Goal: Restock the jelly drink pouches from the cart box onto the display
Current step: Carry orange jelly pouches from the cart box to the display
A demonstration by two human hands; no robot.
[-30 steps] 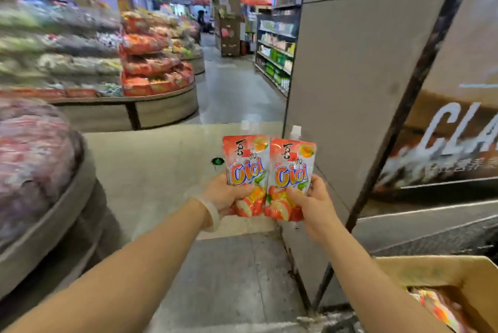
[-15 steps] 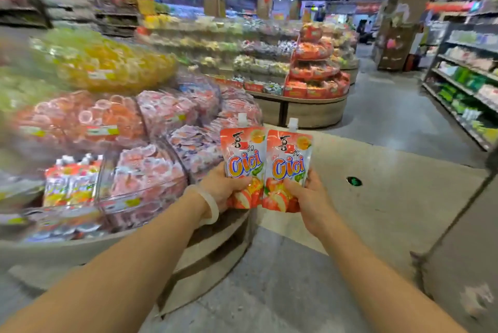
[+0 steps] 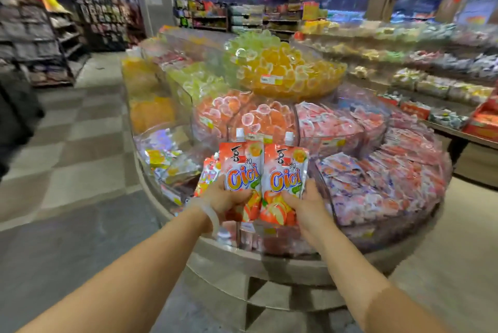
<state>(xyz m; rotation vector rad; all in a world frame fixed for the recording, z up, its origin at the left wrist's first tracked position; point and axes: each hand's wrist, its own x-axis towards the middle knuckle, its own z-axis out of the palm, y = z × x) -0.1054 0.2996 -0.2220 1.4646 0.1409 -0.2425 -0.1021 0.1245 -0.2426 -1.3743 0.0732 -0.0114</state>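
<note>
Head view: at far left, dark metal store shelves (image 3: 40, 44) of blurred packaged goods line a grey checkered floor (image 3: 75, 144). Next comes the round tiered display (image 3: 269, 265) with its pale stone-look base, split into clear plastic bins. Its leftmost bin (image 3: 151, 114) holds orange-yellow jelly cups, and below it a low bin (image 3: 167, 154) holds mixed silver and yellow packets. Just right of that, a compartment at the front edge holds a few upright orange-and-white spouted pouches (image 3: 207, 173), partly hidden behind the left hand. Higher up, a bin of pale green jelly cups (image 3: 199, 82) sits beside the top bowl (image 3: 285, 74), heaped with yellow and orange jelly cups with green ones at its back. Under the bowl, a middle tier of bins (image 3: 242, 117) holds pink-orange jelly cups, and farther right bins (image 3: 377, 179) are packed with pink and red flat packets.

In front of the display, the left hand (image 3: 226, 198), with a translucent white bangle (image 3: 207, 214) at the wrist, is clenched around the bottom of one orange "Cici" jelly drink pouch with a white cap (image 3: 242, 168). The right hand (image 3: 304, 206) grips the bottom of a second matching jelly drink pouch (image 3: 285, 173). Both stand upright, side by side with edges touching, held above the display's front rim and covering part of the bins behind them.

To the right, long blurred shelves (image 3: 431, 63) carry pale packaged sweets, with red boxes (image 3: 482, 119) at the far edge.
</note>
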